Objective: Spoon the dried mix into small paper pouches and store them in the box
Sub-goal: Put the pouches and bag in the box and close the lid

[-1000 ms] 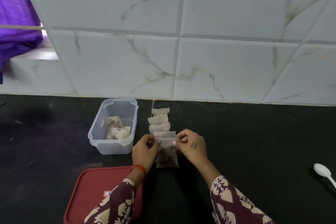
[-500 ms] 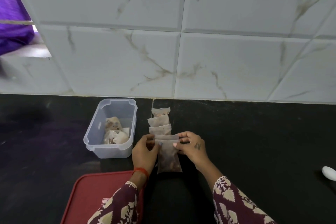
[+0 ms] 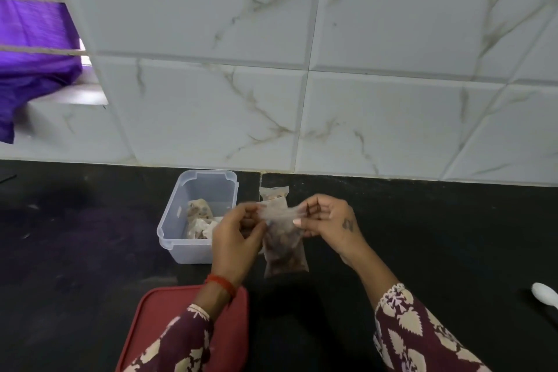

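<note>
Where the black counter [image 3: 422, 235] meets the marbled wall tiles [image 3: 392, 118], a clear box [image 3: 181, 238] stands open with filled pouches lying inside. Its red lid [image 3: 151, 326] lies nearer, partly under the left sleeve [image 3: 175, 344]. Left hand [image 3: 234, 243] and right hand [image 3: 327, 222] each pinch a top corner of a filled pouch [image 3: 283, 248], held raised, hiding most of the pouch row [image 3: 274, 193]. White spoon [image 3: 545, 294] at right edge. Lid label unreadable.
</note>
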### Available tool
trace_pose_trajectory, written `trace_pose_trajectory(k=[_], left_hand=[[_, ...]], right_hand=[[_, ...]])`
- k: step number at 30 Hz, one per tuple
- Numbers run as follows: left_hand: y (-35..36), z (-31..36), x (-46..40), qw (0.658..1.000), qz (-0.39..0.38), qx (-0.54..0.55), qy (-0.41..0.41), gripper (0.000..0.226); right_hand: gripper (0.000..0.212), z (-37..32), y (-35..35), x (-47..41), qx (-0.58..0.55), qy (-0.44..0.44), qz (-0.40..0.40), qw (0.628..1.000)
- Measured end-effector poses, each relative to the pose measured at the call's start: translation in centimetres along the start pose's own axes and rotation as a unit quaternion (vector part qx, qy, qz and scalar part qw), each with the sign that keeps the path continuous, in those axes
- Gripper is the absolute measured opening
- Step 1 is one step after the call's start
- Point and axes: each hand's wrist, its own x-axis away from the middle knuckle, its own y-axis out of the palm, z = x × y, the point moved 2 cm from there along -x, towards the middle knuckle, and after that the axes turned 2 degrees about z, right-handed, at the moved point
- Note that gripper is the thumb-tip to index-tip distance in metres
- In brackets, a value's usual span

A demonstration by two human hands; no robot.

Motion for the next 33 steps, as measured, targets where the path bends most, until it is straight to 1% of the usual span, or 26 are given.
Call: trace_pose_trajectory(k=[2,3,7,9,13,16,19,22,26,28,31,33], left_hand=[[-1.9,1.4,-1.4,0.999,0.030,0.001,0.029,0.039],[-3.0,1.9,-2.2,0.998,0.044,0.002,0.040,0.040],[-7.3,2.3,-5.4,0.992,0.089,-0.033,0.083,0.034],[-9.0,1.5,-7.2,0.991,0.099,-0.046,0.072,0.032],[-10.4,-1.7,-10.2,0.994,0.099,-0.044,0.000,0.028],[-10.0,-4.5,-11.4,0.994,0.076,-0.069,-0.042,0.029],[-9.1,-6.9,-12.0,0.990,0.048,-0.113,-0.073,0.029],[-8.3,-8.1,-12.5,0.977,0.035,-0.204,-0.050,0.032],[-7.7,-8.4,-12.4,0.958,-0.007,-0.284,-0.037,0.042],[-7.8,-8.4,-12.1,0.955,-0.025,-0.295,-0.026,0.048],[-8.2,-8.4,-11.4,0.955,-0.039,-0.295,0.009,0.054],[-8.3,-8.7,-11.0,0.940,-0.070,-0.332,0.048,0.055]], right_hand=[[0.021,-1.9,1.5,-1.0,-0.011,-0.032,-0.006,0.999],[0.023,-2.8,2.5,-1.6,-0.018,-0.045,-0.007,0.999],[0.024,-5.2,7.0,-4.8,-0.015,-0.080,-0.014,0.997],[0.024,-5.7,9.2,-6.7,0.004,-0.089,-0.017,0.996],[0.018,-4.8,12.4,-10.2,0.060,-0.076,-0.018,0.995],[0.018,-3.2,13.6,-12.3,0.152,-0.079,-0.018,0.985],[0.016,-1.5,14.3,-13.2,0.255,-0.101,-0.029,0.961],[0.015,-0.5,14.8,-13.2,0.330,-0.159,-0.038,0.930],[0.025,0.2,15.2,-12.8,0.404,-0.253,-0.045,0.878],[0.032,0.4,15.5,-12.6,0.408,-0.267,-0.046,0.872],[0.036,0.7,15.2,-12.2,0.382,-0.248,-0.033,0.890],[0.034,1.0,14.8,-11.6,0.381,-0.241,-0.044,0.892]])
